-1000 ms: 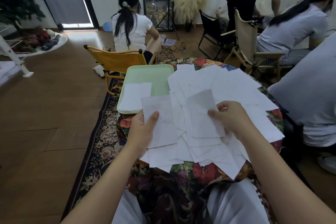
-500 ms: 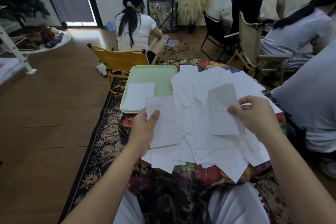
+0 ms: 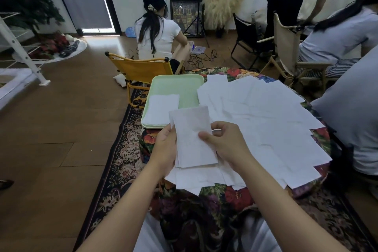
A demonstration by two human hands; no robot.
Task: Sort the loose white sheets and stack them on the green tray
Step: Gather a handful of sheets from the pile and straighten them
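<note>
Nearest, above the table's near edge: left hand (image 3: 165,145) and right hand (image 3: 225,141) both gripping a small bundle of white sheets (image 3: 192,137), left fingers behind its left edge, right thumb pinching its right side. Beyond, loose white sheets (image 3: 266,116) spread over the floral tablecloth (image 3: 231,196). At the far left corner, green tray (image 3: 182,86) carrying a stack of sheets (image 3: 161,108).

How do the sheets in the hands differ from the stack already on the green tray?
The held sheets are lifted and tilted above the table edge, gripped by the left hand and right hand; the tray stack lies flat and untouched. The held sheets sit slightly fanned with offset edges; the tray stack looks squared, in the near left part of the green tray. Both are white rectangular sheets.
</note>
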